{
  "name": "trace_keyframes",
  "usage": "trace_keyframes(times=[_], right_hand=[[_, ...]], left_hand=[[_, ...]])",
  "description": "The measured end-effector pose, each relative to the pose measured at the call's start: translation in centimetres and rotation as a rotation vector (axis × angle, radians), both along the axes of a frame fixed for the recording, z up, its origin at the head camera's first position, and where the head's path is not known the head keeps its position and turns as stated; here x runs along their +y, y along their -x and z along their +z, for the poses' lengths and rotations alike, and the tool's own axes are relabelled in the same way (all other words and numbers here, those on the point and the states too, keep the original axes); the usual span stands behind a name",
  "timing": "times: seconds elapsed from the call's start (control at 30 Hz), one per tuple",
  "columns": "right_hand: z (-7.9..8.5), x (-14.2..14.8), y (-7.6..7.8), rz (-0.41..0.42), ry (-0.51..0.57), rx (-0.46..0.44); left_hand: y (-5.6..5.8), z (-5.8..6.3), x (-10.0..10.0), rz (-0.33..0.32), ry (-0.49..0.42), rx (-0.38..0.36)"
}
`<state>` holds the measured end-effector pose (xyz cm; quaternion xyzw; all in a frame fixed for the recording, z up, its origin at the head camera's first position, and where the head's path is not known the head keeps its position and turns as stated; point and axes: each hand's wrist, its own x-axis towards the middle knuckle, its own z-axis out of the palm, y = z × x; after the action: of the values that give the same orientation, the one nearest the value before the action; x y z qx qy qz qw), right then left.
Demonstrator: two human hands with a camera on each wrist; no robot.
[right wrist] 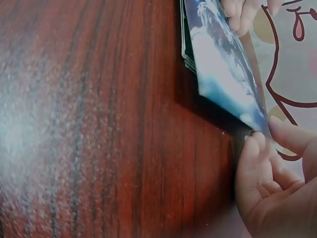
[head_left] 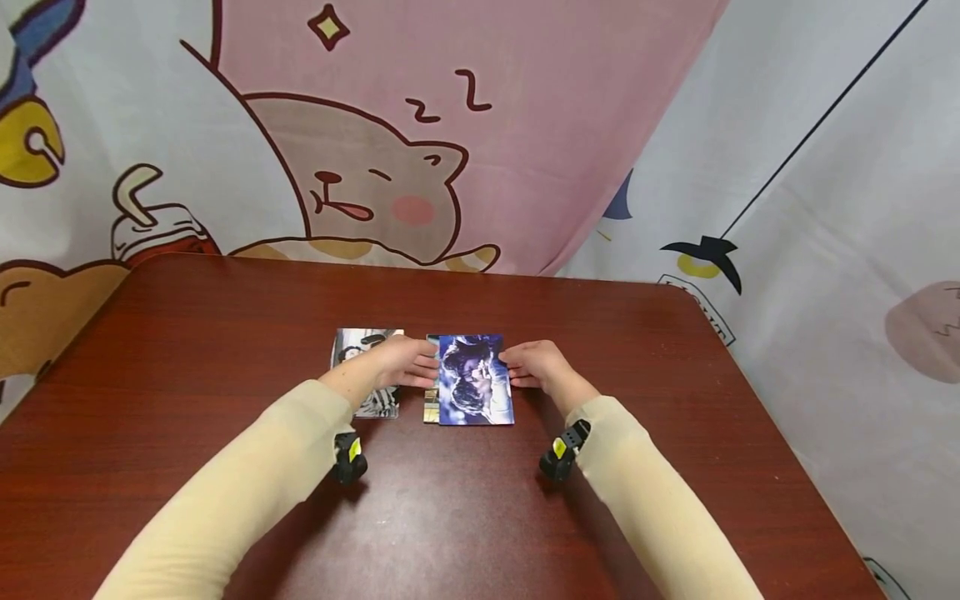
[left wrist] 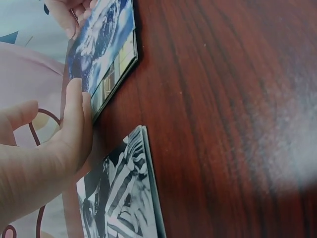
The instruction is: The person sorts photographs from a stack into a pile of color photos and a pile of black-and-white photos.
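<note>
Cream sleeves (head_left: 247, 492) reached in from seven and five o'clock. My right grip (head_left: 543, 365) pinched the blue picture card (head_left: 474, 383) at its three-o'clock edge; my left grip (head_left: 407, 361), fingers straight, touched its nine-o'clock side. Lower cards (head_left: 431, 410) peeked out there; farther toward nine, black-and-white cards (head_left: 381, 404) lay on the table (head_left: 450, 525). I seemed to be shifting the blue card; the next move called for a steady pinch.
</note>
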<state>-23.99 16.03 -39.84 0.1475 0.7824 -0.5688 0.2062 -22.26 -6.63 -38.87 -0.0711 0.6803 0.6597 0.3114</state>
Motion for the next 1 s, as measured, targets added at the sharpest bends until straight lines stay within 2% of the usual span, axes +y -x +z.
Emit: trace_keyframes(times=[0.2, 0.5, 0.8, 1.0], right_hand=[[0.0, 0.3, 0.2, 0.007, 0.031, -0.002], [0.7, 0.3, 0.4, 0.016, 0.08, 0.0], [1.6, -0.1, 0.4, 0.017, 0.134, 0.044], [2.2, 0.1, 0.4, 0.021, 0.115, 0.046]], left_hand=[[-0.1, -0.3, 0.0, -0.013, -0.004, -0.006], [0.0, -0.3, 0.1, -0.01, -0.003, 0.065], [-0.1, 0.2, 0.4, 0.1, -0.018, 0.099], [0.1, 0.8, 0.6, 0.114, -0.024, 0.098]])
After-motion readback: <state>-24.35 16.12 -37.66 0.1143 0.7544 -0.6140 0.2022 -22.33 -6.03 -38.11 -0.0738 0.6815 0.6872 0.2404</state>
